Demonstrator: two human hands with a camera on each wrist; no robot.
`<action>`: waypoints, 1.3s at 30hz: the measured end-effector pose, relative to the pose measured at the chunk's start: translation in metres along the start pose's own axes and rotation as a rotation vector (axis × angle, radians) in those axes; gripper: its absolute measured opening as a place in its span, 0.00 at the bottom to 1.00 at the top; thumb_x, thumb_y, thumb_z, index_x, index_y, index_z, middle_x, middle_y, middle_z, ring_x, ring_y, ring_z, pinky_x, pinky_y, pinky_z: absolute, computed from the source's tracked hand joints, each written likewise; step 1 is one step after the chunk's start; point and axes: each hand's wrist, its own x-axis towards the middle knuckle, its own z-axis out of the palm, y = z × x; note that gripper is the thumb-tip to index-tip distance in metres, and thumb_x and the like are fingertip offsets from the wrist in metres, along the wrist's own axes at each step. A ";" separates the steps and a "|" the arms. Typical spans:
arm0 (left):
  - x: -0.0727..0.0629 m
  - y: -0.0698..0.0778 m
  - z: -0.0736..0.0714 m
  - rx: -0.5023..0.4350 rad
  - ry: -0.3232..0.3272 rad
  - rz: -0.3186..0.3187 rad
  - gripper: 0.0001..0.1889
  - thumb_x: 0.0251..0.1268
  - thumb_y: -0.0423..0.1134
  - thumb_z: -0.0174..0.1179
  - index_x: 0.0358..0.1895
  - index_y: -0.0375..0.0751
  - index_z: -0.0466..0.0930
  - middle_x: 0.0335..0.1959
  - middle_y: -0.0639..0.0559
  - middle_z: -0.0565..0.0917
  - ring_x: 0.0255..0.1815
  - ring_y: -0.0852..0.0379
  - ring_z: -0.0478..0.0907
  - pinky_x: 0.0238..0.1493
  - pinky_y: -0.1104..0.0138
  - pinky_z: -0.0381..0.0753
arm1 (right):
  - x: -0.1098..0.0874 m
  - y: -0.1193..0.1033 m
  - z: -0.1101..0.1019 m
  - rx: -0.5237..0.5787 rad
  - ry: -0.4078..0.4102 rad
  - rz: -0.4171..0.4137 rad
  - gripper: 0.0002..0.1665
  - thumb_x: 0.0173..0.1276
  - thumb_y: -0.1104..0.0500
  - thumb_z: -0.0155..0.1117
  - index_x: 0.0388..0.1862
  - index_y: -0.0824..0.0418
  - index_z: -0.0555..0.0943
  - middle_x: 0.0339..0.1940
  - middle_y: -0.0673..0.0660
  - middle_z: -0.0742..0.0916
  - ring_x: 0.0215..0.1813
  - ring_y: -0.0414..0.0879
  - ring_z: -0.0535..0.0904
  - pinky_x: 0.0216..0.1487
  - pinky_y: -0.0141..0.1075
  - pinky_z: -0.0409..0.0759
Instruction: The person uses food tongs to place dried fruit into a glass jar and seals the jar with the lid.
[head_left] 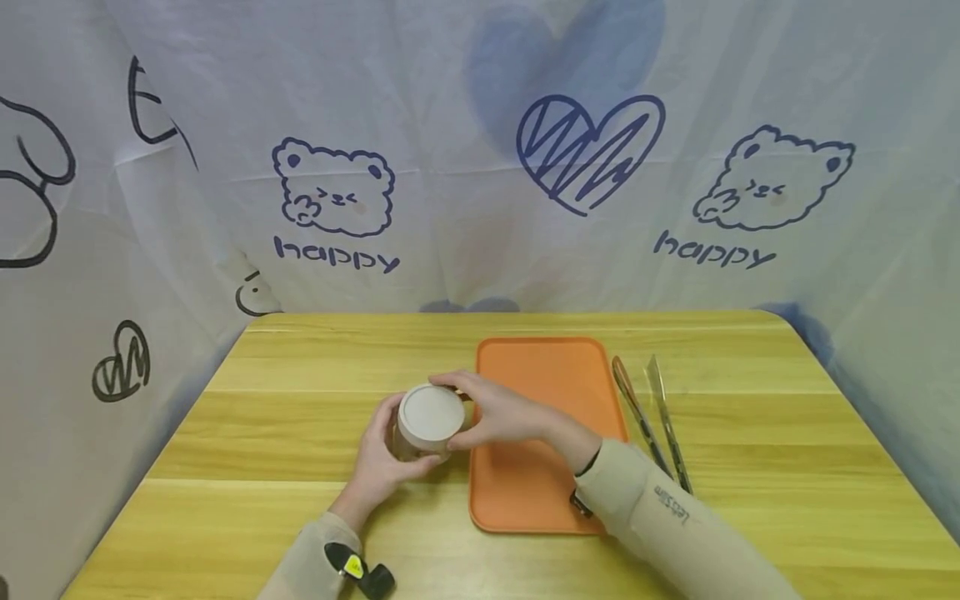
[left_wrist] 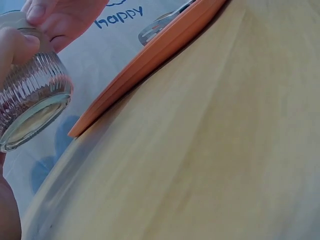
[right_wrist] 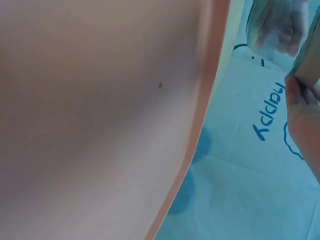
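A ribbed clear glass jar point(left_wrist: 40, 80) with a flat white lid point(head_left: 432, 412) is held between both hands, left of the tray. In the left wrist view its base shows clear of the tabletop. My left hand point(head_left: 378, 450) wraps the jar's body from the left, thumb across the near side. From the right, my right hand point(head_left: 502, 412) grips the lid's rim, thumb on the near side and fingers on the far side. What is inside the jar cannot be made out.
An orange tray point(head_left: 543, 375) lies under the right forearm. To its right rest long slim utensils point(head_left: 671, 425), one with a brown looped end point(head_left: 621, 375), partly hidden by the sleeve. The wooden table point(head_left: 315, 350) ends at a printed cloth backdrop point(head_left: 450, 225).
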 end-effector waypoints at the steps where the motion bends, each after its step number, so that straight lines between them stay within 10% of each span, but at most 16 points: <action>1: 0.000 0.000 0.000 0.010 0.009 -0.003 0.44 0.34 0.21 0.75 0.62 0.28 0.64 0.57 0.39 0.73 0.59 0.62 0.68 0.64 0.71 0.61 | 0.000 0.000 0.002 -0.005 0.021 0.011 0.48 0.55 0.57 0.75 0.72 0.61 0.61 0.66 0.56 0.71 0.63 0.45 0.69 0.63 0.35 0.70; 10: -0.001 0.002 0.001 0.128 0.100 -0.006 0.42 0.34 0.23 0.76 0.60 0.29 0.66 0.56 0.37 0.72 0.58 0.60 0.66 0.65 0.43 0.59 | 0.001 -0.011 0.021 -0.090 0.191 0.109 0.49 0.52 0.50 0.77 0.68 0.64 0.64 0.60 0.57 0.74 0.58 0.47 0.71 0.57 0.39 0.75; 29: 0.000 -0.003 0.000 -0.068 -0.013 0.030 0.43 0.34 0.18 0.74 0.61 0.26 0.63 0.56 0.42 0.74 0.58 0.60 0.69 0.64 0.73 0.62 | -0.002 0.001 0.004 0.023 0.014 0.013 0.52 0.54 0.54 0.76 0.74 0.59 0.59 0.70 0.53 0.68 0.66 0.43 0.66 0.64 0.38 0.69; 39: 0.000 0.001 0.003 0.061 0.100 -0.002 0.42 0.33 0.20 0.74 0.60 0.27 0.66 0.55 0.40 0.73 0.57 0.63 0.66 0.66 0.51 0.59 | 0.001 -0.006 0.021 -0.063 0.186 0.057 0.52 0.52 0.52 0.78 0.71 0.65 0.62 0.66 0.59 0.72 0.63 0.48 0.70 0.62 0.40 0.72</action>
